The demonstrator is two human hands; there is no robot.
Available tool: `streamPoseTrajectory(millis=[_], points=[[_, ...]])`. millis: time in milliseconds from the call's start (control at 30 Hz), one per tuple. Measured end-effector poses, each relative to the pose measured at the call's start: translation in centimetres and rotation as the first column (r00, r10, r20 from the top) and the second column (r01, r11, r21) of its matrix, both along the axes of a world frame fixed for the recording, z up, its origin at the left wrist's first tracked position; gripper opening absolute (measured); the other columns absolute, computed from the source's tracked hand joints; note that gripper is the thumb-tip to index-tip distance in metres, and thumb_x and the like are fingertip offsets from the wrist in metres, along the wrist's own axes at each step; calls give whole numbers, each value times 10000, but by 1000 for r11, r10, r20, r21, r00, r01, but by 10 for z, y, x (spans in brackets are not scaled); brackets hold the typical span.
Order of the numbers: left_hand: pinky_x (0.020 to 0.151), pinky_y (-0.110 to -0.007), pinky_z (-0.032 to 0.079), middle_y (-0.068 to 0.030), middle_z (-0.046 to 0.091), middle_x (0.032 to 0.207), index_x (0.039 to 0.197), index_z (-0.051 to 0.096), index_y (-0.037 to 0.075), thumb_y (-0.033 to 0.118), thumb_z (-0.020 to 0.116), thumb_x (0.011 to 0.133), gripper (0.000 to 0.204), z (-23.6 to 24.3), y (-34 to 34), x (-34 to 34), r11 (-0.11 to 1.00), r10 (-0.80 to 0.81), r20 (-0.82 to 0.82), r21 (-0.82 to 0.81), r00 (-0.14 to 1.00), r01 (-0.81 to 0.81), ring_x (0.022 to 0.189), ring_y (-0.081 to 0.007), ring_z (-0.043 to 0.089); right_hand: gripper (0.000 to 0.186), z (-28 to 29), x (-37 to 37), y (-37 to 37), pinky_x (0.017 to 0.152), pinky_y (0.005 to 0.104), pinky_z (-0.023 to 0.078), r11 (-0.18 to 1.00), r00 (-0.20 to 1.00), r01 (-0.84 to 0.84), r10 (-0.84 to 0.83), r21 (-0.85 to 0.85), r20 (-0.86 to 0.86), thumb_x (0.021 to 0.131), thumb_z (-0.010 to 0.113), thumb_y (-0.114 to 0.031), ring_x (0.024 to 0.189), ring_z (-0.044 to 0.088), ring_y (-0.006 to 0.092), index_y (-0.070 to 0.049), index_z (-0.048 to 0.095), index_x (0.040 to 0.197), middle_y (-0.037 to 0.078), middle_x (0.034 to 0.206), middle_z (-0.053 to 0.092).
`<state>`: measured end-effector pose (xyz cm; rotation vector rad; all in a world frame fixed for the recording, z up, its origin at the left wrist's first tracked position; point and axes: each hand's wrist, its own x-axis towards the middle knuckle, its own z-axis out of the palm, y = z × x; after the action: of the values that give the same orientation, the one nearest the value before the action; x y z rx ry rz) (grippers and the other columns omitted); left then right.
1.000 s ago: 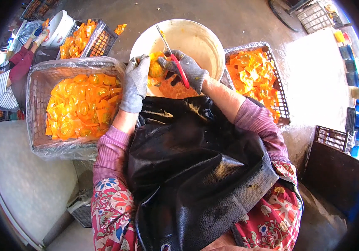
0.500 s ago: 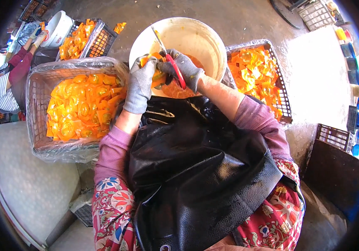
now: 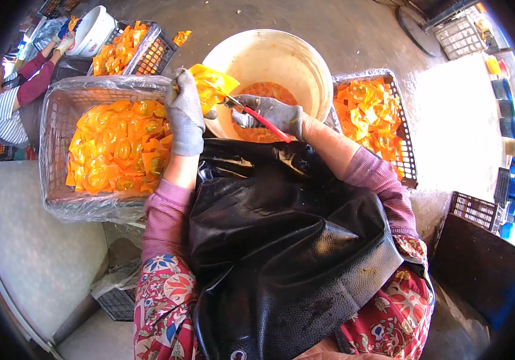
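Note:
My left hand (image 3: 187, 114), in a grey glove, grips an orange-yellow plastic packet (image 3: 212, 81) above the left rim of a large whitish bucket (image 3: 305, 72). My right hand (image 3: 272, 114), gloved too, is closed round red-handled scissors (image 3: 260, 117). Their metal blades point up and left and meet the packet's lower edge; whether they cut into it I cannot tell. Orange-red wet stuff (image 3: 272, 90) covers the bucket's bottom. Beside my left forearm, a plastic-lined crate (image 3: 53, 147) holds many orange packets (image 3: 119, 147) with round lumps inside.
A dark crate (image 3: 409, 150) of crumpled orange packets (image 3: 368, 105) stands right of the bucket. Another crate (image 3: 155, 54) and a white tub (image 3: 92, 30) are at far left, near a co-worker in a striped top (image 3: 7, 117). A black apron (image 3: 287, 240) covers my lap.
My left hand has shifted left and up, and the packet now shows spread out above it. The scissors, upright before, have tilted left with their blades lowered to the packet.

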<state>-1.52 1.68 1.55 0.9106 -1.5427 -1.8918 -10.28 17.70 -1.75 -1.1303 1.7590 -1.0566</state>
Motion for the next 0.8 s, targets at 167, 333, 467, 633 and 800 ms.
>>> streamPoseTrajectory(millis=[167,333,467,633,800], points=[[421,-293,526,-134,615,975,1119,530,55,378,496,922,380,-9,-9,-2,995,9,69,-102,998,-2,810,-217,664,557,22,7,7,713,297,504,993,971,82,-97,79,217,851,601,-467,850,628,194,-68,535,1235,116,973,638],[498,-320,586,-141,619,999,1130,509,18,421,474,928,452,1,0,2,972,-14,-159,231,987,51,823,-225,667,551,24,6,7,464,223,468,975,935,98,-159,200,317,830,620,-495,590,587,85,-102,555,1210,50,800,619],[394,-332,541,-145,629,950,1214,456,0,339,453,953,428,-1,-3,12,978,-164,23,131,986,159,602,-275,665,565,9,2,3,504,249,487,962,930,112,-190,249,315,836,610,-496,629,607,120,-73,547,1205,64,808,621],[318,-265,468,-124,645,757,1048,579,-11,236,460,950,291,-25,-6,3,994,-46,146,-96,988,60,482,-219,636,506,3,0,-1,512,199,431,987,979,140,-150,79,141,875,591,-442,558,516,51,-121,517,1258,-14,723,556],[314,-252,445,-113,643,739,1041,612,13,225,480,943,268,2,7,2,996,-77,195,-21,978,82,387,-179,574,522,22,4,8,506,202,434,956,917,163,-238,243,319,864,596,-466,567,531,57,-124,526,1252,-5,734,576]])
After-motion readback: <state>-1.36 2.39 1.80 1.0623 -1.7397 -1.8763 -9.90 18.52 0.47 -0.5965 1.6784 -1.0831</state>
